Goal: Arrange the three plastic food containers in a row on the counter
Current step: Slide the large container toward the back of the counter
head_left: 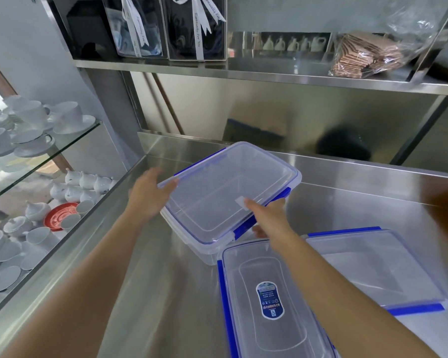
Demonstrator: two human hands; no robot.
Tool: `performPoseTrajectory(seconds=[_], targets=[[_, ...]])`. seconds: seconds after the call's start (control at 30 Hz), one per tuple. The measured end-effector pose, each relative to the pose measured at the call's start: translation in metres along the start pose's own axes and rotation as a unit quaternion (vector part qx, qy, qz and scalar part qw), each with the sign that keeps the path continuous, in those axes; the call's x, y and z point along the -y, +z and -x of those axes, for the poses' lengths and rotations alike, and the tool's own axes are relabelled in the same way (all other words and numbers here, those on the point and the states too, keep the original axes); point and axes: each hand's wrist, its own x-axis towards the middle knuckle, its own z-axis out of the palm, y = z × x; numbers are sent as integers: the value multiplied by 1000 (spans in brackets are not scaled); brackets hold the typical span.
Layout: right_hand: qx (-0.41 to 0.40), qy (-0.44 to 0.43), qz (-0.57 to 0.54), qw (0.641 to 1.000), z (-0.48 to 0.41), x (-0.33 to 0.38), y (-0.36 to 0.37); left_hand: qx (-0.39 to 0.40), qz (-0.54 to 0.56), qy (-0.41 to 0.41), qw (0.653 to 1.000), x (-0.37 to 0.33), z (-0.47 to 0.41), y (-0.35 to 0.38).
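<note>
Three clear plastic containers with blue-clipped lids sit on the steel counter (155, 293). The large container (225, 192) lies farthest from me, turned at an angle. My left hand (148, 195) grips its left corner with the thumb on the lid. At the near right edge my right hand (272, 218) holds the same container, fingers curled under the rim by a blue clip. A narrow container (274, 306) with a blue oval label lies close to me under my right forearm. A flat wide container (373, 267) lies to its right.
A glass cabinet (49, 156) on the left holds white cups, saucers, teapots and a red saucer. A steel shelf (269, 71) above the counter carries ribboned gift boxes and a plastic bag of brown items. A steel backsplash closes the counter's far side.
</note>
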Motion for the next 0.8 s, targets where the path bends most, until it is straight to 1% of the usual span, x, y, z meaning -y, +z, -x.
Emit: performPoseTrajectory(seconds=[0.03,0.1,0.13,0.17,0.23,0.37,0.43,0.5,0.57,0.63,0.7,0.8], targets=[[7,-5,23,1000,1,-3,5,-10,-10,-35,999,7,-7,4],[0,-23,38,999,-2,-7,10,53,-15,-82,995,22,-17,12],[0,-27,27,999,-3,-8,11,84,0,-89,993,28,-19,14],[4,-29,11,999,-5,-9,10,94,31,-98,990,33,-21,14],[15,-39,-16,999,-6,-9,7,75,65,-101,990,37,-22,7],[36,-66,-33,997,-12,2,6,19,40,-110,993,37,-12,-6],[13,-97,-5,995,-18,8,9,9,47,-120,992,39,-5,-9],[-8,-110,19,994,-24,13,12,17,56,-133,989,41,1,-6],[-5,-111,41,993,-26,17,12,42,79,-128,988,38,11,-2],[7,-109,70,992,-27,21,11,95,126,-123,980,32,21,2],[19,-102,80,991,-22,23,7,144,136,-117,973,33,30,1],[72,-52,15,996,-7,16,2,192,152,-97,965,39,37,-3]])
